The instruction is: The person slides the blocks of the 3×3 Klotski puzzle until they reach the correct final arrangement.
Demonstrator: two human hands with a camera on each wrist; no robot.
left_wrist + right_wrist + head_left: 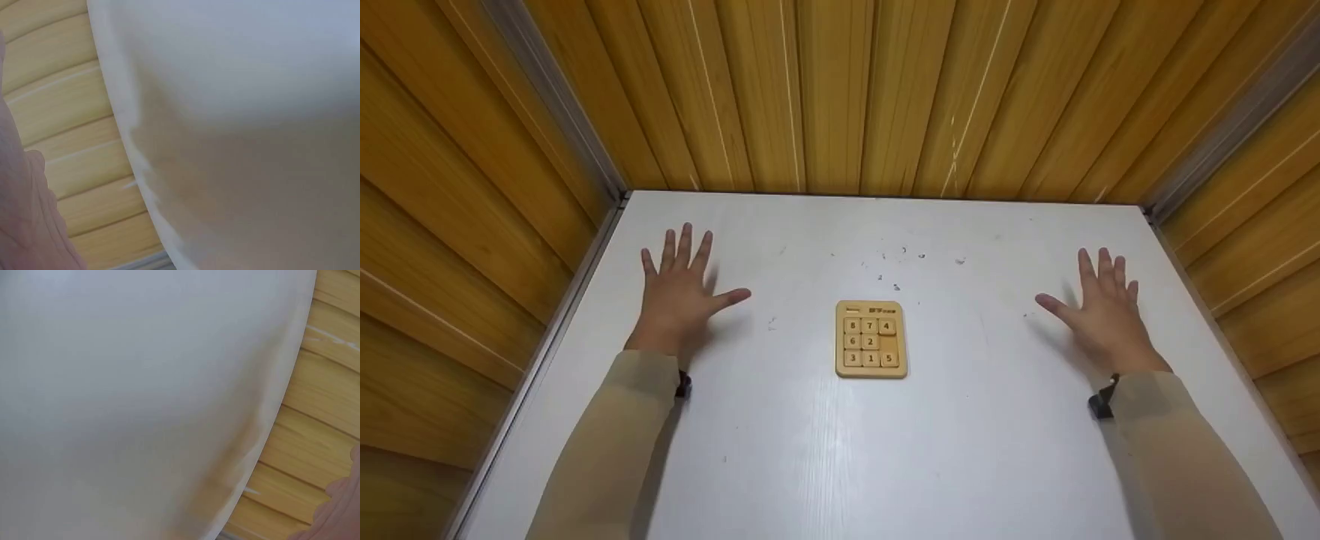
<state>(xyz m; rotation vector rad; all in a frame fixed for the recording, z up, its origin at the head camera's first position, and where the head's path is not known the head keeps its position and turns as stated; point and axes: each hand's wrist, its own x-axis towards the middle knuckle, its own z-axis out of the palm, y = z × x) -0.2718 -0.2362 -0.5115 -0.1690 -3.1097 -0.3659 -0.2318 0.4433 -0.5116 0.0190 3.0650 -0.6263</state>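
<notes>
Wood-look slatted walls (840, 97) round a white, scuffed bench (780, 450). Left hand (673, 304) and right hand (1110, 319) splayed, well apart, holding nothing. Number puzzle (889, 343) sits between them, probably light and stiff; I'd pinch its side edges (839, 340). Tiles (870, 342) might slide, so keep it level.

From above, the head view looks forward and down, far enough back to include the left hand (671, 307), right hand (1110, 322), bench (780, 450) and wall (836, 97). Each wrist view looks, tilted, from close by its own hand; all three share bench and wall.
</notes>
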